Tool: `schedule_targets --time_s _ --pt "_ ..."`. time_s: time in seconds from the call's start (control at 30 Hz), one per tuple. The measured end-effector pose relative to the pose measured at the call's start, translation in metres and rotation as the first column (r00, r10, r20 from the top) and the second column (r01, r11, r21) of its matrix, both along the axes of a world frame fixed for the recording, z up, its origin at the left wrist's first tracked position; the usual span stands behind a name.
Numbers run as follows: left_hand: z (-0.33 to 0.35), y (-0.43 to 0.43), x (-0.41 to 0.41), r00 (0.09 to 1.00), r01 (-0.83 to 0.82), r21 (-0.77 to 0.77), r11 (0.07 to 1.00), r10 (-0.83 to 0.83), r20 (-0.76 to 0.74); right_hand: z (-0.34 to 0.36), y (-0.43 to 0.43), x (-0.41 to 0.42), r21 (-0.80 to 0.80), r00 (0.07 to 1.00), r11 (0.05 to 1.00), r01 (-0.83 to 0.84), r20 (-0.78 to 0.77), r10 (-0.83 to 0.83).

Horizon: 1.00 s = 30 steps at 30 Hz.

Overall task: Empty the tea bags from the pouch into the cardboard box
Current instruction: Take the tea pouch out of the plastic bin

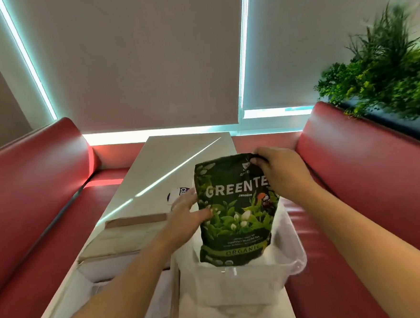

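One wide-angle view looks from the person's head, facing forward and slightly down along the white table (166,159) toward the window blinds (135,64) at the far end. Red benches (32,186) run along left and right. It is near: both forearms (127,276) enter at the near edge, and the pouch (235,214) fills the lower middle.

One pouch (234,206), one cardboard box (125,241), one clear tub (293,252), two hands (190,213) (279,171), two red benches (32,186) (368,162).
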State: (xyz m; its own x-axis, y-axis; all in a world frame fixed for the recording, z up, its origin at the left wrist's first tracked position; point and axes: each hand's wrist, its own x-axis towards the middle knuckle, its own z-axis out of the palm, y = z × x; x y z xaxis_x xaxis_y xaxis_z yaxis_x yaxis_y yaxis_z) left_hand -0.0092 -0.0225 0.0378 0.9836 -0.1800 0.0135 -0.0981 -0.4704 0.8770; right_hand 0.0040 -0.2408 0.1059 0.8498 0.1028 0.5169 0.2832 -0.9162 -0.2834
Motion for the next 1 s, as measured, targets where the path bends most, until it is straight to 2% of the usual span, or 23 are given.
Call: schedule_targets --time_s 0.07,0.3,0.47,0.57,0.73,0.9,1.0 --pt "0.025 0.001 -0.011 0.998 0.058 -0.109 0.992 -0.061 -0.029 0.020 0.004 -0.014 0.044 0.998 0.999 0.014 0.060 -0.017" --pt "0.095 0.017 -0.048 0.975 0.154 -0.264 0.952 -0.104 0.194 0.091 0.034 -0.073 0.062 0.915 0.998 0.014 0.401 -0.038" --pt "0.132 0.049 -0.083 0.950 0.200 -0.339 0.919 -0.097 0.297 0.132 0.062 -0.126 -0.004 0.839 0.999 0.053 0.542 -0.042" --pt "0.133 0.078 -0.096 0.957 0.237 -0.353 0.905 -0.155 0.246 0.134 0.081 -0.152 -0.047 0.893 0.997 0.060 0.448 -0.033" --pt "0.093 0.126 -0.109 0.943 0.313 -0.251 0.916 -0.331 -0.030 0.089 0.105 -0.176 -0.031 0.993 1.000 0.002 0.116 0.002" --pt "0.043 0.159 -0.124 0.878 0.397 -0.142 0.907 -0.420 -0.229 0.036 0.122 -0.195 0.027 0.980 0.992 -0.120 -0.156 0.123" --pt "0.026 0.173 -0.133 0.805 0.478 -0.104 0.872 -0.483 -0.343 0.012 0.130 -0.202 -0.023 0.950 0.987 -0.159 -0.277 0.146"
